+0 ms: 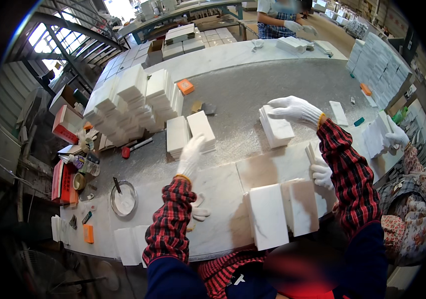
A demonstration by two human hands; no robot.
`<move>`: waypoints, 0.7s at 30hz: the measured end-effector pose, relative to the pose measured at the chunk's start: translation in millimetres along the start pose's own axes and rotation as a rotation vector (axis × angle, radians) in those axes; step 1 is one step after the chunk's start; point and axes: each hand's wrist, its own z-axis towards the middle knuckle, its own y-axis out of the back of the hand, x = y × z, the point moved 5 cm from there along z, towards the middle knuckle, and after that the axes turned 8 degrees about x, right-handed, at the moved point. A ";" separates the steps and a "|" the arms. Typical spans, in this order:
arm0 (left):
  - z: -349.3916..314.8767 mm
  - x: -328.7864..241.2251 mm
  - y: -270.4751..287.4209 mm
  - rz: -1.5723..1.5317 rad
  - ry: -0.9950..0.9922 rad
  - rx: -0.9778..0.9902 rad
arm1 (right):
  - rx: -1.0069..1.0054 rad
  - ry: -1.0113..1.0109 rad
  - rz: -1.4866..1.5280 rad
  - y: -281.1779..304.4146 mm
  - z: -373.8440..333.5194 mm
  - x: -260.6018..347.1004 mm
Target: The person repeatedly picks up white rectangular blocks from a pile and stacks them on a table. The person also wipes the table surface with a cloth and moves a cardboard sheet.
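Observation:
My left hand point(191, 155), in a white knit glove, reaches to the near side of a white marble tile stack point(201, 125). Its stretched fingers touch the top tile near the corner. Another stack point(177, 134) stands just left of it. My right hand point(296, 110), gloved alike, lies over the far edge of a separate tile stack point(277, 131), fingers extended and apart. Under my right forearm, a white-gloved shape point(321, 173) shows beside a thin upright tile; another white glove point(200, 209) is partly hidden by my left forearm. Whether these are worn, I cannot tell.
Tall tile piles point(133, 89) stand at the far left, near an orange box point(185, 86). A metal bowl point(123, 198) with white paste is at the near left. Leaning tiles point(267, 214) stand close to me. Co-workers are at the right point(412, 199) and far side point(275, 20).

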 end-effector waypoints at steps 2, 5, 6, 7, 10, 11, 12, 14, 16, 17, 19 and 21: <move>-5.7 4.4 46.2 -0.090 -0.008 -0.123 | 0.079 0.029 -0.018 -24.2 16.3 25.7; -5.8 -1.7 107.7 0.066 -0.116 -0.250 | 0.173 0.029 0.038 -65.3 73.9 45.6; -10.7 -4.0 119.1 0.074 -0.081 -0.252 | 0.232 -0.059 0.122 -83.8 93.8 62.2; -13.8 -14.1 123.0 0.077 -0.051 -0.239 | 0.278 -0.157 0.203 -96.9 107.2 70.1; -0.9 -31.1 137.1 0.126 0.041 -0.155 | 0.168 -0.135 0.339 -136.5 169.1 66.5; 27.7 -44.9 97.5 0.128 0.046 -0.047 | 0.008 -0.099 0.222 -127.9 185.8 9.2; 27.4 -36.9 118.5 0.131 0.087 -0.071 | 0.001 -0.195 0.337 -156.5 199.7 19.4; 25.3 -16.5 160.2 0.114 0.168 -0.120 | -0.049 -0.386 0.571 -211.4 218.0 48.9; 54.2 -7.4 133.7 0.062 0.205 -0.004 | -0.125 -0.452 0.508 -214.3 220.9 11.0; 57.7 4.6 147.0 0.056 0.232 0.006 | -0.094 -0.483 0.430 -225.4 224.8 27.2; 60.5 7.5 118.1 0.080 0.208 0.031 | -0.094 -0.549 0.238 -225.5 219.8 19.3; 70.9 26.3 139.2 0.345 0.146 -0.043 | -0.086 -0.506 0.150 -229.0 222.0 42.7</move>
